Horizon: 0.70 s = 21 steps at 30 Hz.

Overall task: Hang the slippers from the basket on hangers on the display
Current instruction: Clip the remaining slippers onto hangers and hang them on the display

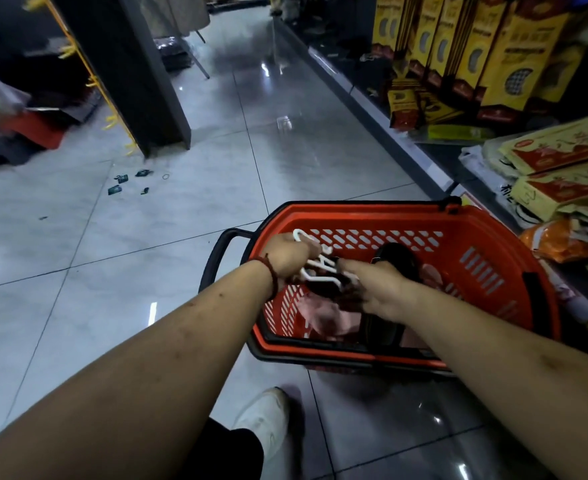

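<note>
A red plastic basket (493, 221) with black handles stands on the floor tiles, holding black slippers (399, 258) and pink slippers (322, 317). A white plastic hanger (315, 264) is raised over its left end.

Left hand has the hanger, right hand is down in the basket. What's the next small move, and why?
Probably curl the right hand round the dark slipper and raise it to the white hanger. The left hand already grips that hanger over the red basket, and the right hand lies on the slipper, though its grip is unclear.
</note>
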Motion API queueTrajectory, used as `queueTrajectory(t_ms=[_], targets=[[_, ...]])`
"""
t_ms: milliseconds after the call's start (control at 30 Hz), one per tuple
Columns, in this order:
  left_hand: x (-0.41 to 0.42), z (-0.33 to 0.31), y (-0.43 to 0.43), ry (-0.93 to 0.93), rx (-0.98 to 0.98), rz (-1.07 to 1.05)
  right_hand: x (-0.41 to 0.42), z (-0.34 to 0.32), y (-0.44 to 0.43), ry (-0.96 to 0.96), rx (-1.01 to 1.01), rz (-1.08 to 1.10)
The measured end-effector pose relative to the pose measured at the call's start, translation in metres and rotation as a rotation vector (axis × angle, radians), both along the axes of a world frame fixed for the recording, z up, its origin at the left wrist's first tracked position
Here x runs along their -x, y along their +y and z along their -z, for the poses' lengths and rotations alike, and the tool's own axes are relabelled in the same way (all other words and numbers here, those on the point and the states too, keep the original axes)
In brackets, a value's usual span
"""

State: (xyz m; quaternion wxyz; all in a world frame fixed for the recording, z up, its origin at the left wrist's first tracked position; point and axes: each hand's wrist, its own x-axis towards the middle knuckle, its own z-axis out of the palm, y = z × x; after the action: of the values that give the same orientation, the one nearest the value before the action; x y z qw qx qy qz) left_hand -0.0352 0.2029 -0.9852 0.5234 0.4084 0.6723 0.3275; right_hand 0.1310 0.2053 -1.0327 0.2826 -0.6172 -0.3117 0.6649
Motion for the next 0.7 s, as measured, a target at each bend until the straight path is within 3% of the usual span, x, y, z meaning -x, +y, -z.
queueTrajectory(t_ms=[67, 167, 300, 367, 433, 500, 600, 700], targets=[[-0.003, 0.003, -0.009, -0.249, 0.023, -0.102, 0.004, -0.004, 0.003, 0.057, -0.065, 0.18], [-0.013, 0.012, -0.019, -0.501, 0.01, -0.223, 0.012, -0.013, 0.005, -0.319, -0.348, 0.372], [-0.021, 0.017, -0.022, -0.652, -0.029, -0.406, 0.016, -0.029, 0.0, -0.483, -0.614, 0.385], [-0.021, 0.018, -0.02, -0.712, -0.023, -0.427, 0.019, -0.028, 0.004, -0.458, -0.529, 0.361], [-0.022, 0.022, -0.016, -0.74, 0.029, -0.406, 0.02, -0.028, 0.006, -0.115, -0.223, 0.271], [-0.027, 0.025, -0.014, -0.72, 0.112, -0.331, 0.017, -0.021, 0.008, 0.078, -0.092, 0.116], [-0.032, 0.035, -0.001, -0.592, 0.282, -0.238, 0.008, -0.002, 0.022, -0.028, -0.152, 0.118], [-0.029, 0.043, 0.014, -0.121, 0.313, -0.178, -0.009, 0.01, 0.033, -0.153, -0.2, 0.111]])
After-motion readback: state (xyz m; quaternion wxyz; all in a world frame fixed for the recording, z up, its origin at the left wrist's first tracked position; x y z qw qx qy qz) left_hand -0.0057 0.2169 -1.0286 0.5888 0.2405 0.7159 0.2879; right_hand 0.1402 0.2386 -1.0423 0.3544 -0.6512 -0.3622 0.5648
